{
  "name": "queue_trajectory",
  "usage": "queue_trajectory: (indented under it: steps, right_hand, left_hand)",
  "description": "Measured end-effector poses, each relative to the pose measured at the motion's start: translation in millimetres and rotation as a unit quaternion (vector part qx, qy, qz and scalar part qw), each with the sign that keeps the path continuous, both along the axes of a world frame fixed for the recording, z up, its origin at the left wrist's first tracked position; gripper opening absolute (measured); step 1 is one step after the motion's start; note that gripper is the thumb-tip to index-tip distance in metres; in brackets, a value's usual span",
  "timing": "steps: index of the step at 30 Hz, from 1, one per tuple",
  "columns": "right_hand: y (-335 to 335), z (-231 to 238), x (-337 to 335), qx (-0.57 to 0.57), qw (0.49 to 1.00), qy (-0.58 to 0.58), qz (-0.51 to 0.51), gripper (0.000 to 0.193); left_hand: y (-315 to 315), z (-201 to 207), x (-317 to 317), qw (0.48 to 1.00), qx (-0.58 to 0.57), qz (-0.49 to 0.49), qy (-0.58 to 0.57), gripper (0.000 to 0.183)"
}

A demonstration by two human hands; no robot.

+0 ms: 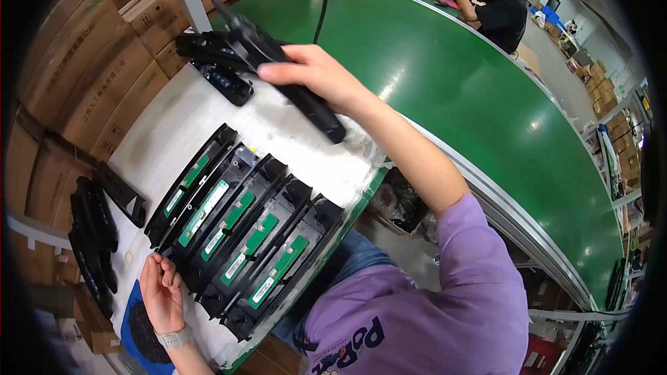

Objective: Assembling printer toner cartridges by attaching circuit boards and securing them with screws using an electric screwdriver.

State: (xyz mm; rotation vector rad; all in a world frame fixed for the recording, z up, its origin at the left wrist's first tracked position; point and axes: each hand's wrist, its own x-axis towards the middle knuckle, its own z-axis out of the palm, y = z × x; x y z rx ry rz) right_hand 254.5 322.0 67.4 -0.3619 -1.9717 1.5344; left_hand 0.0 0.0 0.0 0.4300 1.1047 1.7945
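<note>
The right hand grips one long black object, blurred, above the far side of the row of five black housings, while the left hand, fingers bent, is at the row's lower-left end, whether pinching anything I cannot tell. The row lies on the white-topped desk, each housing bearing green circuit boards. Left of the row are black parts; beyond it, more dark parts, partly blocked by the held object, and cardboard boxes.
</note>
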Motion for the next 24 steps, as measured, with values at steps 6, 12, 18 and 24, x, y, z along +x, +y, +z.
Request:
queue_trajectory:
  steps: [6,12,18,24]
  right_hand:
    - [-39,39,-91,-0.348,0.866,0.257,0.252,0.03]
    - [-76,68,-135,-0.239,0.879,0.339,0.233,0.025]
    - [-33,64,-175,0.086,0.723,0.513,0.456,0.023]
    - [-71,52,-150,-0.169,0.877,0.337,0.299,0.027]
  left_hand:
    - [35,18,19,0.995,-0.002,-0.032,0.09,0.017]
    - [60,24,36,0.997,0.028,-0.032,0.063,0.02]
    - [52,30,42,0.998,0.042,-0.016,0.051,0.021]
    - [48,25,34,0.996,0.032,-0.025,0.074,0.02]
